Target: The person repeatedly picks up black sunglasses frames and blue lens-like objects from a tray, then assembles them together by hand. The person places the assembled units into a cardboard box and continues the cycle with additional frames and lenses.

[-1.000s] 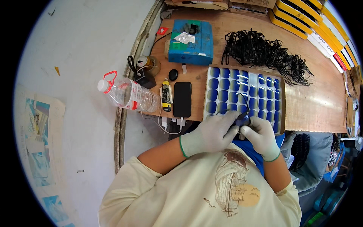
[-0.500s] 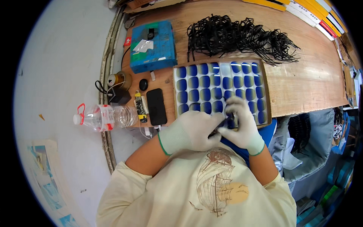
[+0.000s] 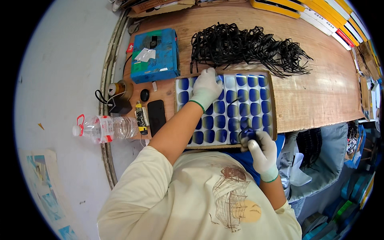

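A shallow cardboard tray (image 3: 273, 108) holds rows of blue-to-yellowish tinted lenses (image 3: 220, 122) in white paper slots. My left hand (image 3: 207, 86), in a white knit glove, reaches across to the tray's far row. Its fingers are bent and drawn together over the lenses there; what they grip is hidden. Low at the tray's near right corner, my gloved right hand (image 3: 265, 155) pinches a pair of dark sunglasses (image 3: 249, 137) with a blue lens showing. A thin black strip lies over the lenses mid-tray. Beyond the tray sits a tangled heap of black eyeglass frames (image 3: 240, 46).
Left of the tray are a black phone (image 3: 156, 116), a yellow cutter (image 3: 141, 118), a black oval case (image 3: 145, 95) and a blue box (image 3: 155, 60). A plastic bottle (image 3: 106, 129) lies at the table's left edge. Yellow and white boxes (image 3: 320, 20) line the far right.
My hands were together at the tray's near edge and have parted. The left has gone forward to the far row; the right has dropped slightly nearer, keeping the sunglasses. The whole view has shifted slightly.
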